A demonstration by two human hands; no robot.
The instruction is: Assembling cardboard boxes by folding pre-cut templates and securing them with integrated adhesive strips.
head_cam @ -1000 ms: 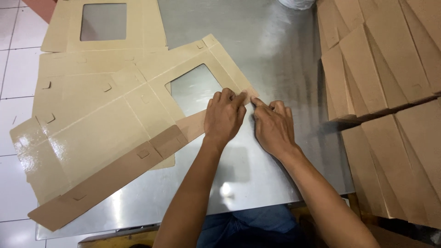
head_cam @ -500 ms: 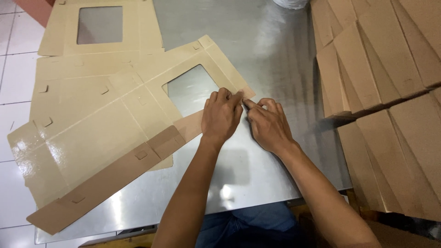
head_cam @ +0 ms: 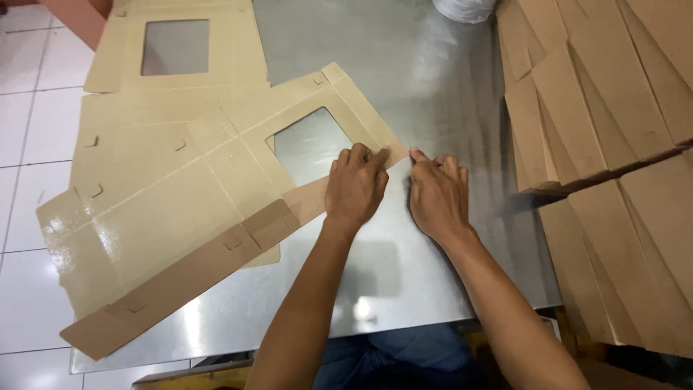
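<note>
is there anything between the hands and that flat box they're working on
Nothing visible. The left hand presses on the folded flap of the flat windowed box, and the right hand touches the flap's end at its fingertips.

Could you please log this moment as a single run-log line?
left hand: pressing folded flap of flat windowed carton | right hand: fingertips at flap end | surface: metal table | nearby: stacked cartons
</note>
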